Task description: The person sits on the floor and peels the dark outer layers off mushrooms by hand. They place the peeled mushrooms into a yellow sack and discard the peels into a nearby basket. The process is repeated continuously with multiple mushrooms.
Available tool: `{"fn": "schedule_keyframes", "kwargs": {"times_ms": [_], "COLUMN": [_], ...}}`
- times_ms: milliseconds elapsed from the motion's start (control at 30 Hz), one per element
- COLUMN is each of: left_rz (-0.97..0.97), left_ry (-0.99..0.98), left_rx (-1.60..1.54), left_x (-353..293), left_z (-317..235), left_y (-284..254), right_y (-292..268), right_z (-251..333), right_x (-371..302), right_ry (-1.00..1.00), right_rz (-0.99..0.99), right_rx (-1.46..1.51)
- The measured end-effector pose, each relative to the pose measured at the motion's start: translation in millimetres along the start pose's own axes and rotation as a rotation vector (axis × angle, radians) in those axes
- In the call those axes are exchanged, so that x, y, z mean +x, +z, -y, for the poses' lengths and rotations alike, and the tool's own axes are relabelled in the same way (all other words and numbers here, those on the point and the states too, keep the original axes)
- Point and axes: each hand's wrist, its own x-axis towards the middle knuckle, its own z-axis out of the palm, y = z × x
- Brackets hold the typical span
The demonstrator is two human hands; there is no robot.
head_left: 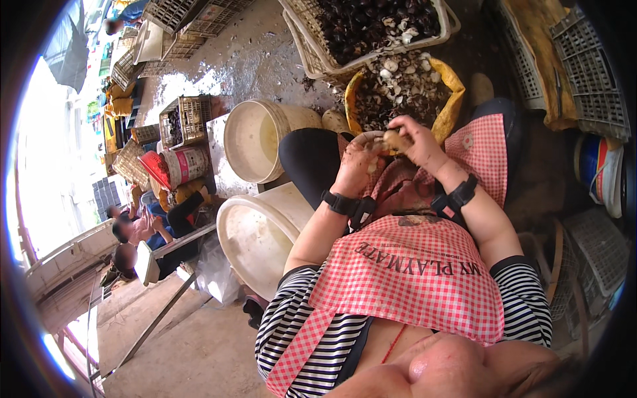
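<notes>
Over my lap, my left hand (358, 164) is closed, its fingers curled close to the other hand; what it holds is too small to make out. Pinched in my right hand (423, 144) is a short tan piece (396, 140) that looks like a wooden handle, its far end hidden at the left fingers. Just beyond both hands, a yellow sack (454, 99) stands open, full of dark and pale peelings (398, 89). Behind it a pale plastic crate (306, 46) holds dark round water chestnuts (358, 30), with white pieces among them.
To my left stand two whitish buckets, one farther off (249, 142) and one nearer (249, 232). Stacked crates (590, 73) and a blue-striped bucket (600, 169) are at the right. Several people (136, 229) sit at the far left, near a basket (187, 121).
</notes>
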Motion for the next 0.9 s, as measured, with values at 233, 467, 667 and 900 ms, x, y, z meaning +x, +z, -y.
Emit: {"fn": "schedule_keyframes", "kwargs": {"times_ms": [233, 467, 667, 900], "left_rz": [-0.051, -0.038, -0.019, 0.009], "left_ry": [-0.042, -0.066, -0.081, 0.039], "left_rx": [-0.056, -0.157, -0.069, 0.121], "left_x": [-0.7, -3.9, -0.7, -5.9], "left_z": [4.2, 2.6, 9.9, 8.8], "left_y": [-0.9, 0.9, -12.8, -3.3], "right_y": [-6.0, -7.8, -5.9, 0.8], "right_z": [-15.1, -31.2, -21.0, -18.9], "right_x": [8.5, 10.5, 11.7, 8.9], "right_ry": [0.015, 0.123, 0.219, 0.072], "right_rz": [-0.049, -0.064, -0.130, -0.131], "right_rx": [-0.047, -0.051, -0.028, -0.013]}}
